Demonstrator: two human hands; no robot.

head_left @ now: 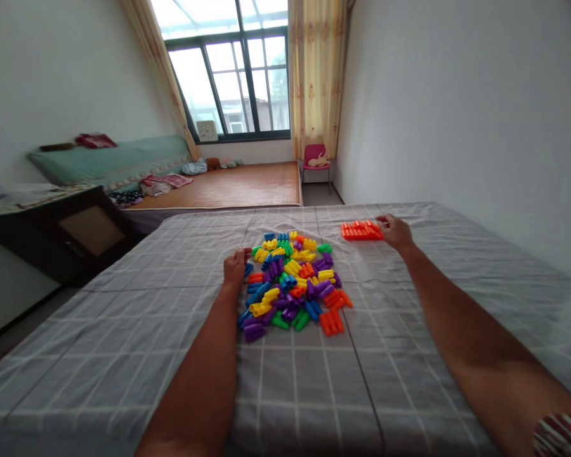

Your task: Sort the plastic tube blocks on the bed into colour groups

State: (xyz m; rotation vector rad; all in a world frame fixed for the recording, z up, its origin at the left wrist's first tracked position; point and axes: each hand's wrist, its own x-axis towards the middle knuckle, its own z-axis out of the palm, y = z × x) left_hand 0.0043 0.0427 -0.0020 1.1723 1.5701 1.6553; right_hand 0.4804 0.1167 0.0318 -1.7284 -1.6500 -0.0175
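A heap of plastic pieces (290,279) in purple, yellow, blue, green and orange lies on the grey checked cloth (295,393). At the heap's left edge is my left hand (236,265), its fingers curled together beside the green and blue pieces; whether it holds one is too small to tell. Farther back on the right, several orange pieces (361,230) sit together in a block, apart from the heap. My right hand (396,231) is at the right end of this block, thumb and fingers closed at its edge. Any piece between those fingers cannot be made out.
Beyond the cloth's far edge stands a bed with a brown mat (247,183). A dark cabinet (76,235) is at the left, a pink chair (316,155) at the back, and a white wall (457,114) runs along the right.
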